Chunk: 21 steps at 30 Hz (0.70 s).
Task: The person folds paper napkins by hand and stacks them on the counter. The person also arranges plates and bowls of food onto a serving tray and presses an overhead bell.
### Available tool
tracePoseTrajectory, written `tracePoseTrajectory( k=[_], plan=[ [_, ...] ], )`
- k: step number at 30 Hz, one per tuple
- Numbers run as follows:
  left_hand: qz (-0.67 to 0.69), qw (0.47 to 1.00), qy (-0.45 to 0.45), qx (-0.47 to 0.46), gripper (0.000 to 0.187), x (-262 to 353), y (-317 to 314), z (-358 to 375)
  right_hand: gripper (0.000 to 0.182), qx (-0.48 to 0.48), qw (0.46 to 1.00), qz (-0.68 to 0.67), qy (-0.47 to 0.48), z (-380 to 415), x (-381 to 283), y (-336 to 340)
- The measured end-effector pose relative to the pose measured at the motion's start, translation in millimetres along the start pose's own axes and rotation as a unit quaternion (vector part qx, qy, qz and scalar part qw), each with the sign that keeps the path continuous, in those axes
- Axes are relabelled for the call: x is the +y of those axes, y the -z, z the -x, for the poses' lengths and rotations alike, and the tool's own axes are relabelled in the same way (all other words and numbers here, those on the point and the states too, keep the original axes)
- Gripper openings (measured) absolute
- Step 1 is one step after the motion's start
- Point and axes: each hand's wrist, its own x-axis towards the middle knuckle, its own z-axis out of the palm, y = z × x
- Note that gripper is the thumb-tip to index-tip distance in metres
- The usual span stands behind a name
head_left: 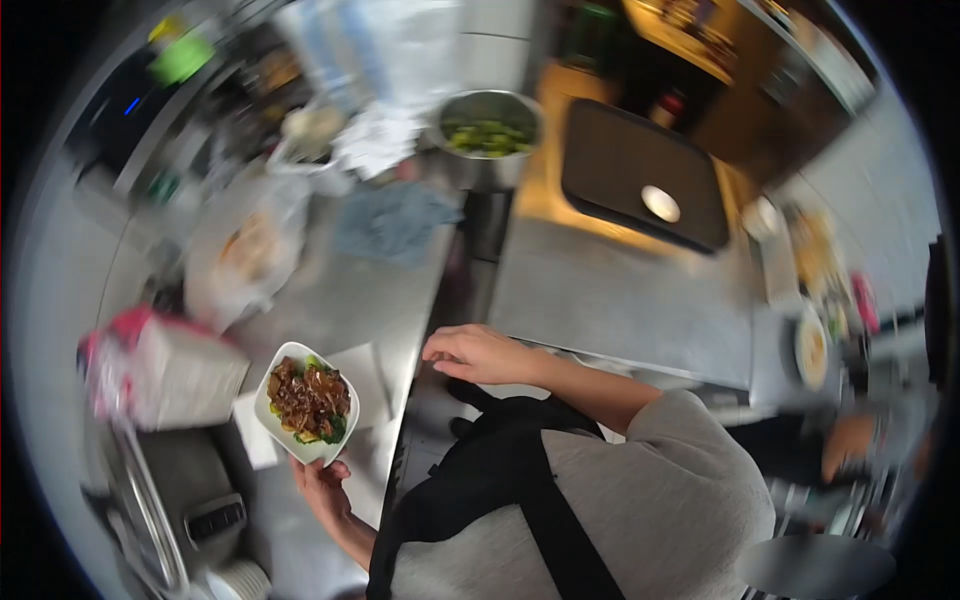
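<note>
My left hand (323, 488) grips the near corner of a white square bowl (347, 437), thumb and fingers at its rim. In the bowl lie brown saucy meat pieces (308, 393) with green vegetables around them. White paper sheets (368, 385) show beneath and beside the bowl on the steel counter (345, 290). My right hand (478, 355) hangs over the gap between two counters, fingers loosely bent and thumb apart, with nothing in it.
A stack of white containers (190, 370) and a plastic bag (245, 250) stand left. Farther back are a blue cloth (395, 220) and a metal pot of green vegetables (490, 138). A dark tray (640, 170) carries a small white dish (661, 203). Another person's hand (850, 445) shows far right.
</note>
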Motion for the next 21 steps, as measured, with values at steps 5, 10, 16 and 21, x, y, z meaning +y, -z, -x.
tracePoseTrajectory(
  k=[5, 10, 16, 21],
  plan=[
    [-0.018, 0.968, 0.095, -0.233, 0.056, 78, 1, 25, 0.015, 0.205, 0.956, 0.092, -0.189, 125, -146, 22],
    [-0.035, 0.924, 0.152, -0.349, 0.052, 83, -36, -1, 0.024, 0.481, 0.806, -0.180, -0.296, 202, -116, 45],
    [-0.083, 0.868, 0.188, -0.453, 0.053, 29, -126, 32, 0.034, 0.824, 0.506, -0.176, -0.187, 448, -67, 107],
    [-0.070, 0.846, 0.210, -0.485, 0.053, -25, -185, 90, 0.030, 0.894, 0.409, -0.049, -0.177, 595, -45, 193]
  ],
)
